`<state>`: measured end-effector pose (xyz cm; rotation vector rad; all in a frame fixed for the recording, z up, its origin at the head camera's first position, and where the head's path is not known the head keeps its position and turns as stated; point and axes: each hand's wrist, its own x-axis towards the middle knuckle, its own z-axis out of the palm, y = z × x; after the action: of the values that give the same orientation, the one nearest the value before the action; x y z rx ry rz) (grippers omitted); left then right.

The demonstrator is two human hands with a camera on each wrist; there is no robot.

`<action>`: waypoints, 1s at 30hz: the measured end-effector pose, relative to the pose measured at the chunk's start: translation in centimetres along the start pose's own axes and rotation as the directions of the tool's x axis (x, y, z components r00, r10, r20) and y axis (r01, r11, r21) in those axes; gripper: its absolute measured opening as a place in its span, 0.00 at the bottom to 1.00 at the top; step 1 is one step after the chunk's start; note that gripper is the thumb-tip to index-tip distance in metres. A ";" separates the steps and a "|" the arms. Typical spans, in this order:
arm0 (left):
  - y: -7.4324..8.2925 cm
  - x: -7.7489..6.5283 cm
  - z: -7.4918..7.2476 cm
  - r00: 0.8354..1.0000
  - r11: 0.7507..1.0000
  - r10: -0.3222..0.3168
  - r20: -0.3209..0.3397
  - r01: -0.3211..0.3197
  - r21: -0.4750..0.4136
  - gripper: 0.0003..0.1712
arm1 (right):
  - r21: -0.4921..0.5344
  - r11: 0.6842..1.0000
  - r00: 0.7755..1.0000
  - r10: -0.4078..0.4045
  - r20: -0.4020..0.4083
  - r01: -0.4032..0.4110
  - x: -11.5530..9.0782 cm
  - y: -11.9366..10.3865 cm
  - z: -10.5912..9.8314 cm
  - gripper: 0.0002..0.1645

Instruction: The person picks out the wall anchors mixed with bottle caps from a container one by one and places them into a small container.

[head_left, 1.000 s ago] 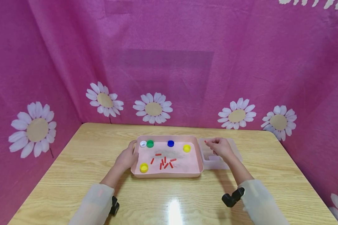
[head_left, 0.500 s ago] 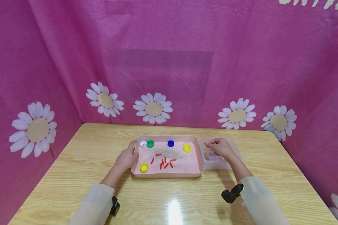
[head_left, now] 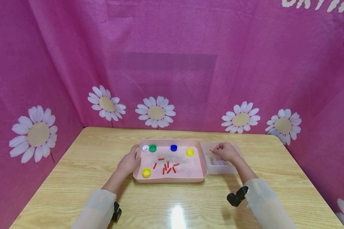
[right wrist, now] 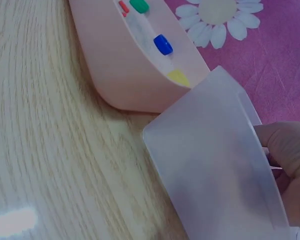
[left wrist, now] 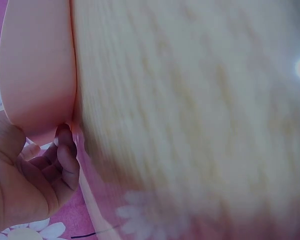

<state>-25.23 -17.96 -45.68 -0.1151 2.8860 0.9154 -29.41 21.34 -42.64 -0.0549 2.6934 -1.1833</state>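
Note:
A pink tray [head_left: 172,180] lies in the middle of the table, with several short red sticks [head_left: 168,164] scattered over its floor. My left hand [head_left: 129,163] grips the tray's left end, thumb over the rim; in the left wrist view the fingers curl at its underside. At the tray's right stands a translucent box [right wrist: 205,150]. My right hand [head_left: 225,152] is over that box, pinching one small red stick [head_left: 211,150] between thumb and finger. In the right wrist view the box wall hides the fingertips and the stick.
Inside the tray sit a white cap [head_left: 145,148], a green cap [head_left: 153,148], a blue cap [head_left: 173,148] and two yellow caps, one [head_left: 190,152] at right and one [head_left: 146,172] at front left. A flowered pink cloth [head_left: 172,79] hangs behind the wooden table [head_left: 149,206].
My right hand has lowered slightly into the translucent box with the red stick. The left hand keeps its grip on the tray, and the sticks in the tray look unmoved.

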 end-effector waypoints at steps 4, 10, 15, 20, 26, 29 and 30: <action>0.0 0.1 0.0 1.000 1.000 0.011 -0.007 -0.011 0.011 0.35 | -0.013 1.000 1.000 -0.003 -0.002 0.003 0.1 0.4 0.0 0.11; -0.1 0.0 0.0 1.000 1.000 0.000 -0.004 0.000 0.006 0.35 | -0.016 1.000 1.000 -0.015 -0.009 0.015 0.4 0.8 -0.1 0.09; 0.0 0.0 0.0 1.000 1.000 -0.007 0.001 0.007 0.002 0.35 | -0.015 1.000 1.000 -0.005 0.024 0.005 0.2 0.5 -0.5 0.10; 0.0 0.0 0.0 1.000 1.000 -0.007 -0.001 0.007 -0.003 0.35 | -0.048 0.999 1.000 -0.020 0.019 0.020 -0.3 -0.2 -1.1 0.13; 0.2 0.0 -0.1 1.000 1.000 0.001 0.001 -0.001 -0.002 0.35 | -0.042 0.997 0.998 -0.059 0.000 0.059 -0.8 -0.9 -1.7 0.16; 0.2 -0.1 -0.1 1.000 1.000 0.001 0.003 -0.001 0.001 0.35 | -0.028 0.997 0.998 -0.070 -0.007 0.070 -1.0 -1.4 -1.7 0.16; 0.2 -0.1 -0.1 1.000 1.000 0.001 0.004 -0.001 0.003 0.35 | -0.026 0.997 0.997 -0.073 -0.010 0.072 -1.1 -1.5 -1.7 0.17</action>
<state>-25.21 -17.86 -45.50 -0.1118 2.8836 0.9105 -28.78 21.67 -40.22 -0.1514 2.7382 -1.1728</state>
